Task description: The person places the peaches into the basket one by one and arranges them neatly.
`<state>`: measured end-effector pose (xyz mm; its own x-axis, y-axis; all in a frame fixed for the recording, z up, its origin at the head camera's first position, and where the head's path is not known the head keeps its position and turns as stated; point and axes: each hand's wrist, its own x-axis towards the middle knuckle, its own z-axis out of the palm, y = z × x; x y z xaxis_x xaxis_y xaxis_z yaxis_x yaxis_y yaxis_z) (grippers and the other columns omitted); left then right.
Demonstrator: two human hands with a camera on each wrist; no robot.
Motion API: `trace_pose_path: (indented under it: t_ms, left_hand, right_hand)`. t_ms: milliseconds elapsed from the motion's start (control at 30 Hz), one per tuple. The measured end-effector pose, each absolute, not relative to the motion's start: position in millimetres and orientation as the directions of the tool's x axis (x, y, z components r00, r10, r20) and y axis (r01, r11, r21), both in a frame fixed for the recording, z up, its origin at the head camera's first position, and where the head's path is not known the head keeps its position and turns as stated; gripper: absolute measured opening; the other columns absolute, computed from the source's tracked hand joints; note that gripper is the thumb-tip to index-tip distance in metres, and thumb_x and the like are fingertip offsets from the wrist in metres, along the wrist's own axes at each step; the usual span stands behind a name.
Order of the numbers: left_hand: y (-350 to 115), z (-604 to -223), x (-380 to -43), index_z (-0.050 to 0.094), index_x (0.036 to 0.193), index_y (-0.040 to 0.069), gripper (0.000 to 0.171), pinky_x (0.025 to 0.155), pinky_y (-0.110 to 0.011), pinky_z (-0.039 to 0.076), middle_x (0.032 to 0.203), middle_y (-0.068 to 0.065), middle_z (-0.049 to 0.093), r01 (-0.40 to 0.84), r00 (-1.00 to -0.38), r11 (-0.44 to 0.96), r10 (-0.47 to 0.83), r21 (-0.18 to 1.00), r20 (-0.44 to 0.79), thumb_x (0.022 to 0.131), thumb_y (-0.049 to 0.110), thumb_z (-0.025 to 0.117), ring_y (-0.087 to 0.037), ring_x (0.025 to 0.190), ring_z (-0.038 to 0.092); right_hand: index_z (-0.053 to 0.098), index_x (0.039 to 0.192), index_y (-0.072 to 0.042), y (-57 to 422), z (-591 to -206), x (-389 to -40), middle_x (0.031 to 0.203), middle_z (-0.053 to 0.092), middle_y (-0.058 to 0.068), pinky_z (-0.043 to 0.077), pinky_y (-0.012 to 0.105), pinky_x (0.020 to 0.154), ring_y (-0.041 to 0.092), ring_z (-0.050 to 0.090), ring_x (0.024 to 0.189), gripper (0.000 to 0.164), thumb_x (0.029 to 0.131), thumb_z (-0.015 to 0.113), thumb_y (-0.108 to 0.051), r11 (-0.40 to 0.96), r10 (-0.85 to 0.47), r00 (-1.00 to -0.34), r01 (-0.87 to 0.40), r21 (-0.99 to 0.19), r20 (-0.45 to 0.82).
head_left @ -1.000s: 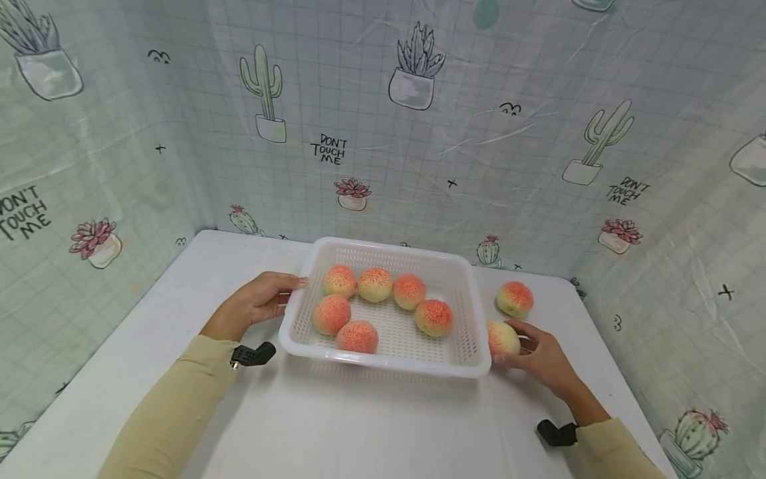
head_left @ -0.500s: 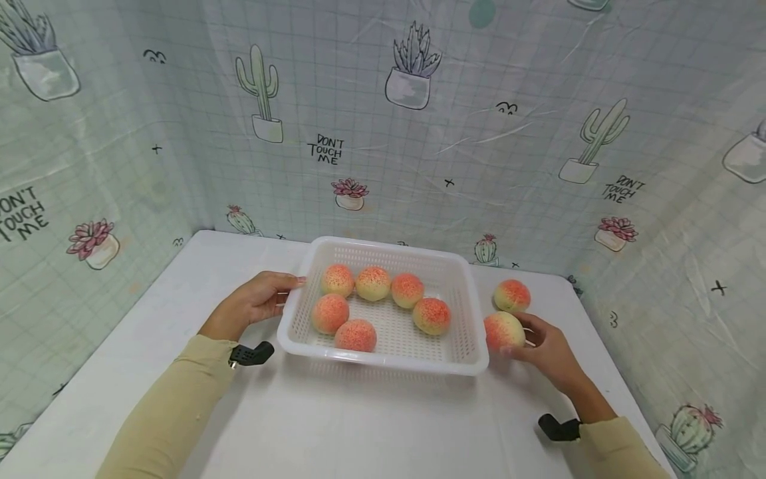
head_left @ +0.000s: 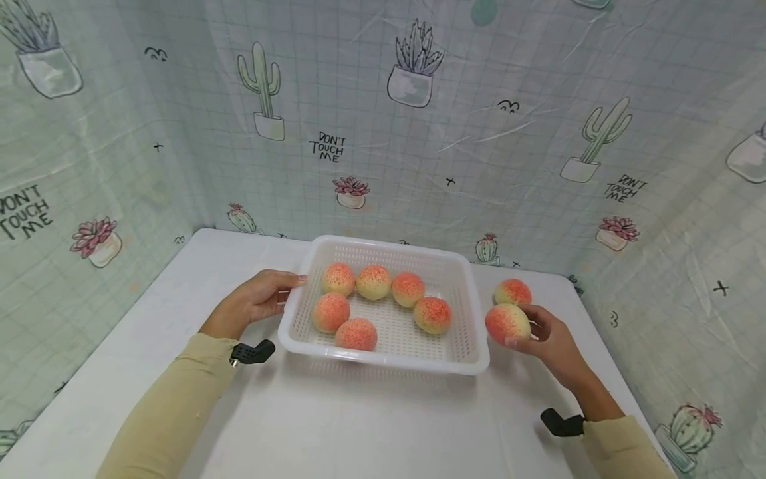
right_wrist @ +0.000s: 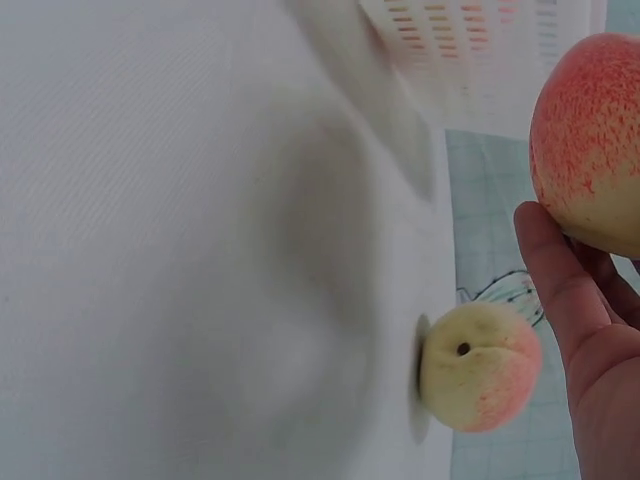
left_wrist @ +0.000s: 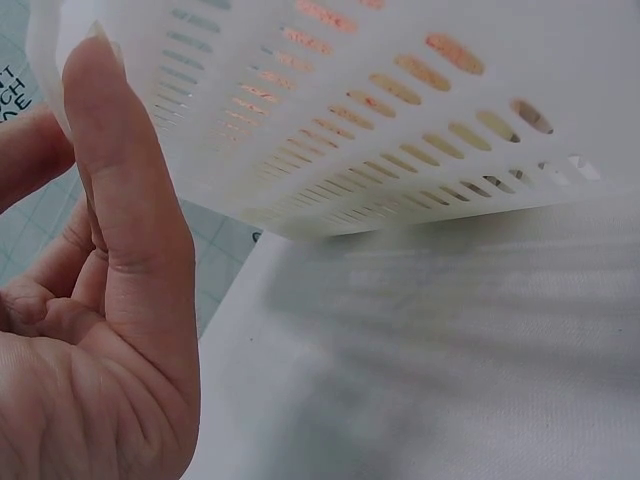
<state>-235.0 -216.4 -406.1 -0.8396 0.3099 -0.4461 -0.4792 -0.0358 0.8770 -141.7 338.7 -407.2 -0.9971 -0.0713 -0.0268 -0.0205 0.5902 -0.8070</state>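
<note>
A white perforated plastic basket (head_left: 383,361) stands in the middle of the table with several red-and-yellow peaches (head_left: 374,283) inside. My left hand (head_left: 254,303) grips the basket's left rim; in the left wrist view the thumb (left_wrist: 125,170) lies along the outer wall with the other fingers behind the rim. Just off the basket's right side, my right hand (head_left: 553,346) holds a peach (head_left: 507,324) between thumb and fingers, raised above the table. Behind it another peach (head_left: 512,291) sits on the table, partly covered in the head view and fully visible in the right wrist view.
The white table (head_left: 383,426) meets a cactus-printed sheet (head_left: 371,120) at the back and both sides. Black wrist mounts (head_left: 562,423) are worn at both cuffs.
My right hand has lifted the peach from beside the basket's right wall, moving it up and slightly right. The left hand keeps its grip on the rim, and the basket stays put.
</note>
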Motion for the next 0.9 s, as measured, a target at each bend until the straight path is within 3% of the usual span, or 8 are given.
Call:
trace_pose_path:
  t_ms: [67,133,367,433,567,633,767,900]
  left_hand:
    - [-215.6,-406.6,-236.1,0.049,0.150,0.001,0.060,0.090,-0.037,0.064,0.124,-0.004,0.069,-0.476,-0.841,-0.036,0.312,0.879,-0.443,0.099,0.024,0.072,-0.018,0.108,0.069]
    - [-215.1,-407.5,-237.1,0.046,0.152,0.000,0.064,0.091,-0.040,0.064,0.124,-0.006,0.069,-0.473,-0.842,-0.038,0.312,0.880,-0.440,0.099,0.025,0.072,-0.020,0.108,0.070]
    - [-215.7,-409.8,-238.2,0.044,0.154,-0.001,0.066,0.093,-0.042,0.063,0.124,-0.006,0.069,-0.468,-0.843,-0.028,0.315,0.883,-0.437,0.100,0.025,0.071,-0.020,0.108,0.070]
    - [-216.0,-410.1,-238.3,0.044,0.154,-0.001,0.066,0.093,-0.042,0.063,0.125,-0.006,0.068,-0.466,-0.843,-0.031,0.318,0.884,-0.434,0.100,0.025,0.071,-0.020,0.108,0.070]
    - [-216.5,-410.9,-238.3,0.044,0.154,0.000,0.066,0.093,-0.042,0.063,0.126,-0.007,0.068,-0.470,-0.843,-0.037,0.317,0.882,-0.436,0.100,0.025,0.071,-0.020,0.108,0.070]
    - [-216.4,-411.2,-238.6,0.044,0.154,0.001,0.065,0.092,-0.042,0.063,0.127,-0.007,0.067,-0.475,-0.843,-0.038,0.308,0.879,-0.442,0.100,0.025,0.071,-0.020,0.107,0.070]
    - [-216.3,-411.8,-239.1,0.044,0.154,0.001,0.064,0.094,-0.043,0.063,0.129,-0.007,0.065,-0.475,-0.843,-0.042,0.307,0.879,-0.441,0.101,0.025,0.070,-0.020,0.109,0.069]
    - [-215.9,-413.0,-239.6,0.045,0.154,0.001,0.064,0.094,-0.043,0.063,0.128,-0.007,0.066,-0.472,-0.843,-0.036,0.311,0.881,-0.439,0.101,0.026,0.071,-0.020,0.109,0.069]
  right_hand:
    - [0.043,0.152,-0.005,337.3,-405.1,-141.1,0.151,0.050,0.022,0.056,0.015,0.087,0.002,0.057,0.118,0.073,0.093,0.079,-0.028,0.585,-0.069,-0.997,-0.023,-0.811,-0.021]
    - [0.042,0.152,-0.006,335.3,-403.3,-140.2,0.153,0.049,0.021,0.055,0.014,0.088,-0.003,0.054,0.117,0.073,0.093,0.078,-0.028,0.583,-0.066,-0.998,-0.026,-0.812,-0.015]
    - [0.032,0.163,-0.010,327.1,-394.3,-138.6,0.163,0.039,0.021,0.053,0.013,0.090,0.039,0.049,0.139,0.081,0.096,0.074,-0.026,0.547,-0.084,-0.996,-0.054,-0.835,0.009]
    - [0.030,0.164,-0.011,325.1,-391.7,-138.3,0.165,0.038,0.019,0.054,0.014,0.090,0.031,0.052,0.137,0.082,0.096,0.073,-0.026,0.545,-0.087,-0.996,-0.057,-0.836,0.011]
    - [0.032,0.163,-0.011,321.0,-388.4,-137.7,0.163,0.041,0.017,0.056,0.016,0.091,0.000,0.054,0.124,0.081,0.096,0.075,-0.025,0.544,-0.098,-0.995,-0.075,-0.835,0.026]
    - [0.034,0.163,-0.011,318.3,-386.4,-137.1,0.162,0.042,0.016,0.056,0.017,0.091,-0.009,0.052,0.119,0.081,0.095,0.076,-0.024,0.533,-0.108,-0.994,-0.088,-0.841,0.035]
    - [0.037,0.160,-0.009,311.5,-381.4,-136.9,0.159,0.044,0.015,0.057,0.019,0.091,-0.005,0.054,0.121,0.079,0.093,0.077,-0.022,0.516,-0.126,-0.991,-0.111,-0.849,0.053]
    - [0.042,0.156,-0.008,304.0,-375.1,-137.5,0.152,0.049,0.004,0.058,0.019,0.091,-0.005,0.056,0.120,0.075,0.092,0.078,-0.021,0.494,-0.156,-0.985,-0.144,-0.857,0.075]
